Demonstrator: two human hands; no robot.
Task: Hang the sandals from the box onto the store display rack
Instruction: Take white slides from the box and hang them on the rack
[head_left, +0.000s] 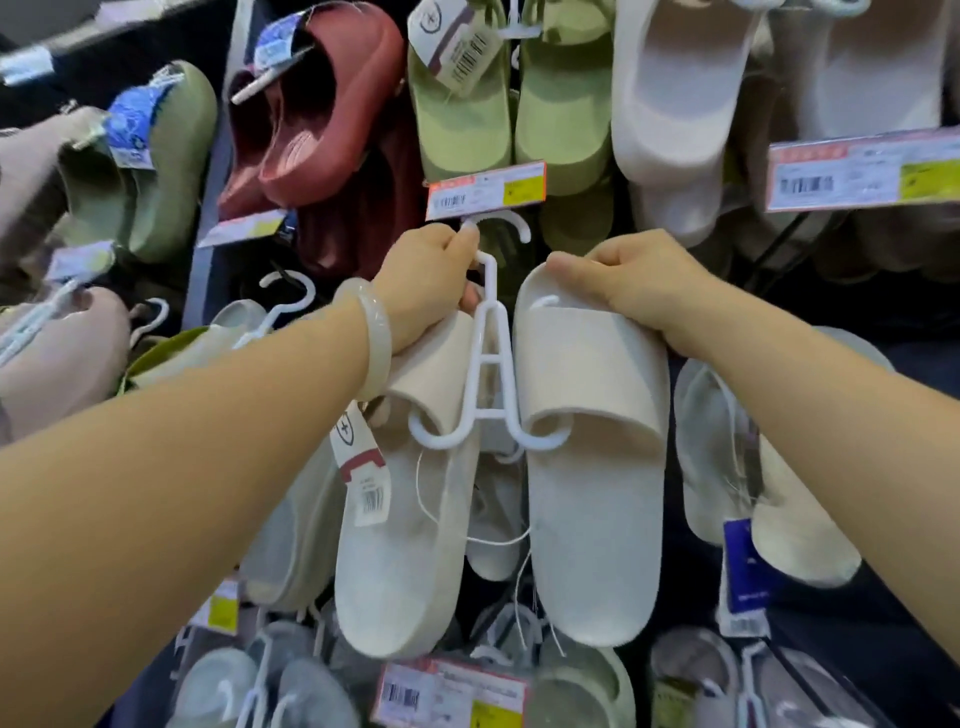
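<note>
Maroon slides (311, 114) hang up and left of the fingers; green slides (509, 104) directly above them, over a price label (485, 189). Olive slides (150, 166) hang far left. A second price label (865, 171) sits upper right. Grey slides (270, 686) hang well below.

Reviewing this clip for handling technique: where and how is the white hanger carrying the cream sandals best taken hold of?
Take the white hanger by its upright stem, just under the hook, coming from the left side as the left hand does now. The stem is narrow and bare there, while the cream sandals fill both lower prongs. A grip there probably leaves the hook free for the rack. The right hand steadies the right sandal's toe end.
</note>
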